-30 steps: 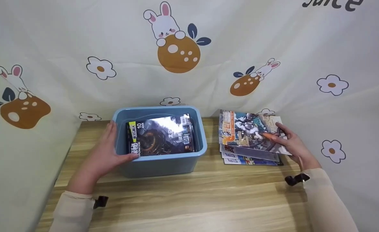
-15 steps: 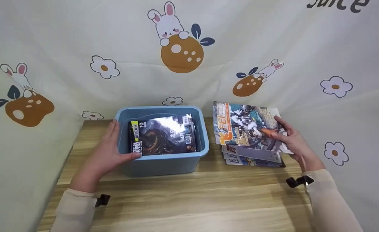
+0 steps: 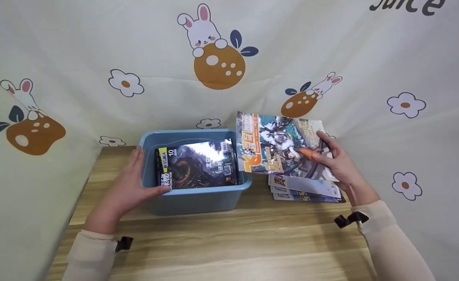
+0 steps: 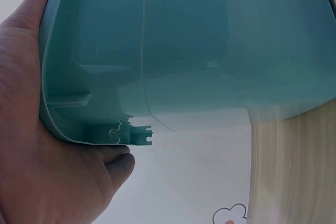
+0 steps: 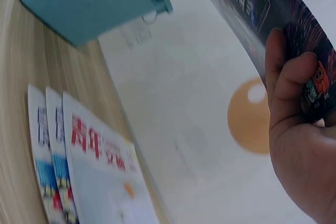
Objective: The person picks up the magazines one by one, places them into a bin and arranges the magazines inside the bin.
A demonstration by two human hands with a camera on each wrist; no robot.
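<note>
My right hand (image 3: 340, 168) pinches a magazine (image 3: 280, 146) by its right side, thumb on the colourful cover. Two curled fingers show against its dark underside in the right wrist view. The magazine is held in the air, its left edge over the right rim of a blue plastic bin (image 3: 198, 201). My left hand (image 3: 130, 187) grips the bin's left side, with the thumb on the front rim; the left wrist view shows the hand (image 4: 63, 166) around the bin's rim corner. Inside the bin lies a dark, glossy magazine (image 3: 196, 166), face up.
Several more magazines (image 3: 303, 191) lie stacked and slightly fanned to the right of the bin, partly hidden under the held one. Everything stands on a wood-grain table (image 3: 229, 242). A pale printed cloth (image 3: 155, 101) hangs behind and at both sides.
My right hand has lifted the magazine off the stack and carried it left to the bin's right rim, uncovering the magazines below. The left hand stays on the bin.
</note>
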